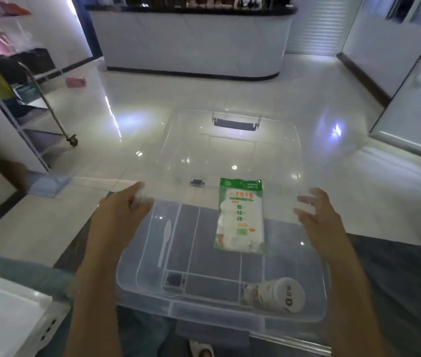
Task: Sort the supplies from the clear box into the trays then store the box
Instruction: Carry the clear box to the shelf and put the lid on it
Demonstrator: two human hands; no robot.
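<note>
Clear box: transparent plastic storage bin, landmark for all entries; sits at the centre of the view, just ahead of the person, on a dark surface.

Lid: clear, with a dark handle at its far edge; raised and tilted above the far half of the box.

Left hand: at the box's far-left corner; fingers curled over the lid's near-left edge, gripping it.

Right hand: at the box's far-right side; fingers spread and loosely bent, blurred. Whether they touch the lid or box wall cannot be told; nothing is visibly grasped.

Contents of box:
- Green-and-white packet: printed plastic bag, flat on the floor, right of centre toward the far end.
- White plastic spoon: lying lengthwise along the left side.
- Paper cup: on its side in the near-right corner, base facing the camera.

Wheeled cart: metal frame, well left of and beyond the box.

White counter: well beyond the box, across a glossy floor.

White tray: near-left of the box.
</note>
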